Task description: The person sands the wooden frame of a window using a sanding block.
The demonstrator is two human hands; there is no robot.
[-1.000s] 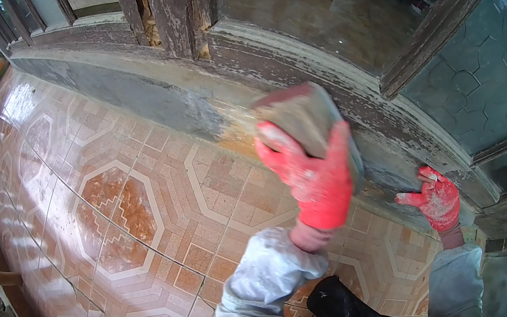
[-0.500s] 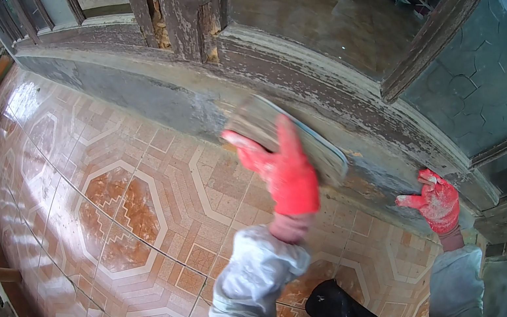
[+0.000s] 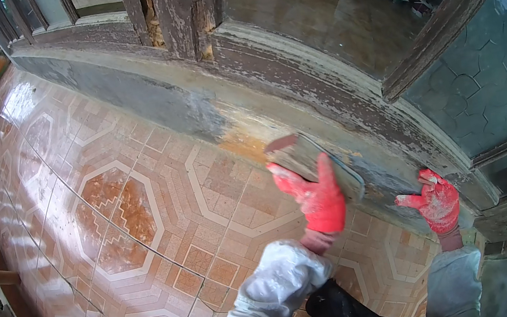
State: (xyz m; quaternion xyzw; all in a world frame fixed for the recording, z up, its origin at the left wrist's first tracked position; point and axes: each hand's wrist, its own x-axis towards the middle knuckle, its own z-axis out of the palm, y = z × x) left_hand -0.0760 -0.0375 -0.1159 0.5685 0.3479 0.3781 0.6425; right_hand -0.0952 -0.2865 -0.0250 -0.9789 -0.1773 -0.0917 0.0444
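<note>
My left hand (image 3: 316, 198), in a dusty red glove, grips a flat sanding block (image 3: 301, 159) with a bent metal wire along its far edge. The block lies against the low wall strip (image 3: 241, 124) below the window frame, where the surface is scuffed and a yellowish patch shows. Farther right, my right hand (image 3: 439, 205), also red-gloved and dusty, leans against the wall by the lower frame. Its thumb sticks out to the side, the other fingers are partly bent, and nothing shows in it.
Above the wall strip runs a worn brown wooden window frame (image 3: 306, 70) with peeling paint and glass panes (image 3: 335, 6). Patterned tiles (image 3: 116, 213) cover the floor. A balustrade with a brown base rail (image 3: 15, 309) borders the left side.
My left hand has slid the sanding block to the right and toward me along the wall, uncovering the yellowish patch. My right hand stays in place.
</note>
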